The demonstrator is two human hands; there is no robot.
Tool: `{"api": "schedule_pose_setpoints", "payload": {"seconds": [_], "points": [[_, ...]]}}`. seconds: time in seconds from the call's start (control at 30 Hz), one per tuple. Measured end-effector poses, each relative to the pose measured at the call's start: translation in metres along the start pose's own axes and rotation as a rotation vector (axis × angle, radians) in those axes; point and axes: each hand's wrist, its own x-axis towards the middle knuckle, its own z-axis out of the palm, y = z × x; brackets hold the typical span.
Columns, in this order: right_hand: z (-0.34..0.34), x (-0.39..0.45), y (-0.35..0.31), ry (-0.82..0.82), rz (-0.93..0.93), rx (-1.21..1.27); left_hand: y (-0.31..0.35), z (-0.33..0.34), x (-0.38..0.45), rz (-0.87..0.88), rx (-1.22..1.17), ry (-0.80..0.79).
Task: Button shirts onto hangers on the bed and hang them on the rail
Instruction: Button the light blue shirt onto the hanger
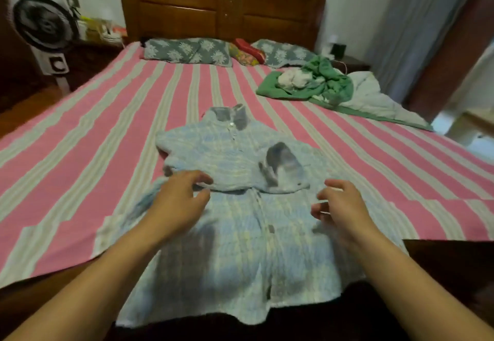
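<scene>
A pale blue checked shirt (240, 223) is lying face up at the near end of the bed (107, 116), its collar pointing toward the wooden headboard (222, 6) and its hem spilling over the bed's near edge into shadow. The upper half is sitting folded or bunched over the lower half, forming a ridge across the middle.

The left hand (176, 204) is hovering at that ridge on the shirt's left side, fingers spread and loosely curved, thumb apart, gripping nothing. The right hand (339, 207) is hanging over the shirt's right side with fingers half curled; whether the fingertips are pinching cloth is hard to tell through the blur.

Wide striped bedcover is lying bare to the left of the shirt and beyond its collar. A green heap of clothes (320, 84) is sitting well apart at the far right, near the bed's right edge. Two patterned pillows (187, 52) are lining the headboard, and a standing fan (45, 27) is waiting off the left side.

No hanger is making itself out under the cloth.
</scene>
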Motion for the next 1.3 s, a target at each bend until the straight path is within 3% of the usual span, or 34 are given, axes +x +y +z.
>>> {"api": "schedule_pose_setpoints", "payload": {"seconds": [0.1,0.23,0.3,0.43,0.6,0.7,0.8,0.87,0.93,1.0,1.03,1.1,1.17,1.23,1.3], "points": [[-0.032,0.029,0.017,0.011,-0.034,-0.227,0.017,0.052,0.019,0.054,0.031,-0.176],[-0.033,0.077,0.02,-0.136,-0.234,-0.643,0.015,0.092,0.05,0.073,0.135,-0.251],[-0.028,0.093,0.032,-0.185,-0.331,-0.808,0.017,0.107,0.064,0.095,0.148,-0.206],[-0.014,0.121,0.052,-0.251,-0.542,-1.131,0.018,0.13,0.079,0.202,0.27,0.057],[0.017,0.146,0.056,-0.1,-0.616,-1.136,-0.008,0.137,0.084,0.179,0.446,0.03],[0.018,0.142,0.035,-0.038,-0.659,-0.85,-0.005,0.11,0.089,0.227,0.452,0.082],[0.005,0.106,0.001,-0.147,-0.672,-0.55,0.01,0.057,0.091,0.238,0.337,0.162],[-0.006,0.071,-0.006,-0.277,-0.647,-0.52,0.013,0.024,0.082,0.237,0.322,0.043],[-0.011,0.044,0.006,-0.465,-0.492,-0.642,0.001,0.013,0.067,0.152,0.381,-0.208],[-0.007,0.031,0.027,-0.628,-0.321,-0.816,-0.011,0.023,0.047,0.059,0.549,-0.449],[-0.005,0.029,0.036,-0.638,-0.303,-0.85,-0.014,0.032,0.039,0.056,0.628,-0.48],[-0.006,0.031,0.04,-0.567,-0.332,-0.806,-0.01,0.05,0.028,0.158,0.603,-0.317],[-0.013,0.037,0.038,-0.538,-0.346,-0.754,0.007,0.063,0.021,0.252,0.403,-0.128],[-0.019,0.044,0.035,-0.63,-0.431,-0.866,0.023,0.077,0.012,0.369,0.237,-0.029],[-0.019,0.05,0.036,-0.745,-0.495,-1.014,0.033,0.09,-0.001,0.471,0.253,-0.04]]}}
